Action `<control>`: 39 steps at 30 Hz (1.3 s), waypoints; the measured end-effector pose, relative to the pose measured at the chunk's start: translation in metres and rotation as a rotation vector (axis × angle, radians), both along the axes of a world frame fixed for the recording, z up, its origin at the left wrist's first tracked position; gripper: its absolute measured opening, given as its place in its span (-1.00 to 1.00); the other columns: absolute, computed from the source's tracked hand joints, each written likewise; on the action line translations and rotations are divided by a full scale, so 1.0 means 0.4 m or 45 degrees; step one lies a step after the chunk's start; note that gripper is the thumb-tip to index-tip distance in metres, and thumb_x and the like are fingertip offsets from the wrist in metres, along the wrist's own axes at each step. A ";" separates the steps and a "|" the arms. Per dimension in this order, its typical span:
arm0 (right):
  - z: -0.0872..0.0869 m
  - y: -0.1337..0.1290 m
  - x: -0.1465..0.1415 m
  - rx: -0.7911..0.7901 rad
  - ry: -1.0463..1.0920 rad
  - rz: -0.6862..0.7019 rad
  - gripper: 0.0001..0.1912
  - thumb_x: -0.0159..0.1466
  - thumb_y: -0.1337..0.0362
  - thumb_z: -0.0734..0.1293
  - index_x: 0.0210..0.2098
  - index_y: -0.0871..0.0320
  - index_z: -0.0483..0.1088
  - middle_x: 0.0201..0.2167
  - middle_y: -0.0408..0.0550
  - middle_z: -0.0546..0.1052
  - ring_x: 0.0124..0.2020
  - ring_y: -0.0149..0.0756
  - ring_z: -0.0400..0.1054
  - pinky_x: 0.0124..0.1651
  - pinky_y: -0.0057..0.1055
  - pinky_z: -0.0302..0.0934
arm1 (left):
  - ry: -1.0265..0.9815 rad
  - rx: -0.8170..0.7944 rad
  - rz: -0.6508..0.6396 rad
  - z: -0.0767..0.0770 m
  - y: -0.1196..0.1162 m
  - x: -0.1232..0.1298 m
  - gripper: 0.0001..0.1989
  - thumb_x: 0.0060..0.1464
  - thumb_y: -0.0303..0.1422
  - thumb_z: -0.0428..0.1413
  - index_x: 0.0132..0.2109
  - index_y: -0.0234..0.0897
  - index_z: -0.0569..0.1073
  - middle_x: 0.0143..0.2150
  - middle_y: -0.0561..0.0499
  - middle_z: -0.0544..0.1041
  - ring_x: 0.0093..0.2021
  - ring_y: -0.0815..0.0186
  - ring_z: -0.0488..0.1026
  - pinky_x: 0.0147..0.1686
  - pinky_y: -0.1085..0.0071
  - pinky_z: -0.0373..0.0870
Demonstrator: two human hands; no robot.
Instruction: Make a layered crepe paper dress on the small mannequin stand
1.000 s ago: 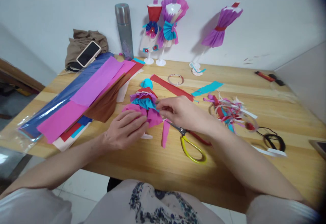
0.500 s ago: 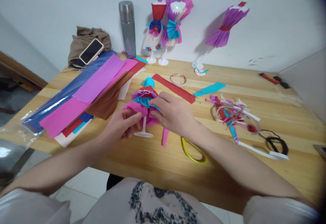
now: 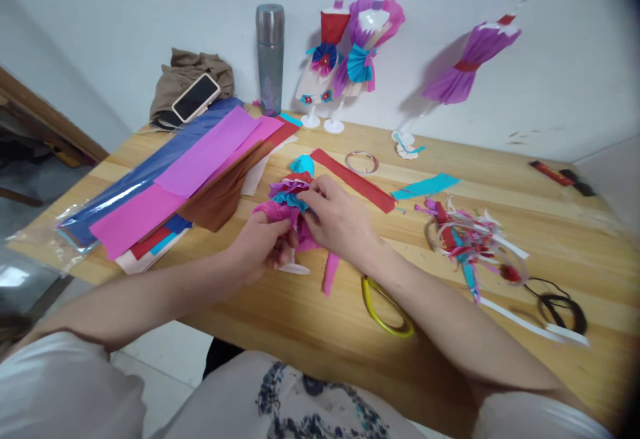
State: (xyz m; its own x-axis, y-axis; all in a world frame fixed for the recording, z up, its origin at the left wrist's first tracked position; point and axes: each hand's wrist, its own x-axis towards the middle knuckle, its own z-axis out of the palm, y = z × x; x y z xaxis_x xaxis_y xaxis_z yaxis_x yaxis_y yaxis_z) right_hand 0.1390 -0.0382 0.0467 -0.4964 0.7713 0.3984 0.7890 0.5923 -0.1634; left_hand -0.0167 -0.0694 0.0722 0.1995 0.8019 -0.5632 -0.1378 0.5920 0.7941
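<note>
Crêpe-like paper in pink, turquoise, purple and red ruffles around a small dressed figure (image 3: 287,199), worked between two bare hands near the middle of a wooden table (image 3: 310,319). The left hand (image 3: 265,242) is nearly closed, thumb and forefinger pinching the edge of the pink bottom layer. The right hand (image 3: 343,219) reaches in from the other side, its fingertips drawn narrow against the turquoise ruffle — whether they grip the paper cannot be told from this angle. A round white base (image 3: 296,269) shows below the skirt, beside the left hand.

Just beyond the right hand lie a red paper strip (image 3: 353,179), a turquoise strip (image 3: 425,186) and a ring of tape (image 3: 376,161). Nearer the person, a narrow pink strip (image 3: 331,274) rests beside a yellow handle (image 3: 369,300), partly covered by the right forearm. Farther right sit a tangled heap of scraps (image 3: 457,236) and a coil of black cord (image 3: 583,319).

To the left, magenta sheets (image 3: 207,152) and a brown sheet (image 3: 215,202) overlap a blue pack in clear wrap (image 3: 135,176); a phone (image 3: 196,98) rests on brown cloth (image 3: 185,69). Along the wall are a metal-topped bottle (image 3: 271,59) and three dressed forms — one in red and white (image 3: 335,26), one with a turquoise fan (image 3: 359,64), one in purple (image 3: 457,76), tilted.
</note>
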 end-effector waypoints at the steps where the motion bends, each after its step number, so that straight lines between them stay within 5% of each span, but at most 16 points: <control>1: -0.004 0.000 0.000 0.026 0.022 0.011 -0.75 0.36 0.32 0.18 -0.23 0.16 0.50 -0.19 0.09 0.48 -0.28 -0.22 0.31 -0.45 -0.37 -0.04 | 0.002 0.006 -0.011 -0.003 0.000 0.000 -0.57 0.27 -0.57 -0.08 -0.58 -0.35 0.36 -0.69 0.07 0.37 -0.82 0.50 0.21 -0.84 0.58 -0.01; 12: -0.018 0.016 0.005 0.020 0.359 0.032 -0.80 0.34 0.38 0.22 -0.28 0.16 0.50 -0.17 0.08 0.52 -0.19 -0.19 0.41 -0.24 -0.31 0.29 | 0.105 -0.025 -0.103 0.008 0.000 -0.003 -0.61 0.16 -0.58 -0.05 -0.62 -0.32 0.35 -0.81 0.04 0.27 -0.82 0.46 0.17 -0.81 0.59 0.01; 17: -0.027 0.015 0.010 0.048 0.263 0.024 -0.73 0.33 0.42 0.18 -0.32 0.16 0.51 -0.21 0.09 0.54 -0.20 -0.19 0.41 -0.25 -0.33 0.28 | -0.128 -0.075 -0.092 0.012 -0.002 -0.004 -0.79 0.17 -0.42 0.07 -0.44 -0.32 0.42 -0.65 0.04 0.42 -0.73 0.41 0.33 -0.75 0.55 0.23; 22: -0.033 0.013 0.011 0.077 0.238 0.042 -0.69 0.36 0.40 0.17 -0.35 0.15 0.53 -0.26 0.06 0.54 -0.23 -0.20 0.41 -0.29 -0.35 0.24 | -0.255 -0.186 0.020 0.008 0.007 0.010 -0.55 0.37 -0.14 -0.08 -0.38 -0.34 0.42 -0.60 0.00 0.43 -0.71 0.40 0.35 -0.75 0.53 0.24; 29: -0.041 0.013 0.013 0.165 0.221 0.048 -0.72 0.37 0.38 0.19 -0.31 0.16 0.53 -0.25 0.07 0.54 -0.22 -0.21 0.39 -0.27 -0.35 0.23 | -0.166 -0.255 0.195 0.005 0.013 0.037 -0.64 0.41 -0.38 -0.10 -0.37 -0.34 0.39 -0.66 0.04 0.38 -0.72 0.42 0.32 -0.73 0.57 0.23; 39: -0.036 0.010 0.011 0.051 0.254 0.031 -0.66 0.37 0.39 0.16 -0.35 0.12 0.55 -0.32 0.04 0.51 -0.31 -0.23 0.36 -0.34 -0.35 0.18 | -0.197 -0.262 0.162 0.014 0.014 0.043 -0.58 0.40 -0.22 -0.05 -0.41 -0.33 0.42 -0.64 0.04 0.36 -0.70 0.44 0.28 -0.70 0.53 0.20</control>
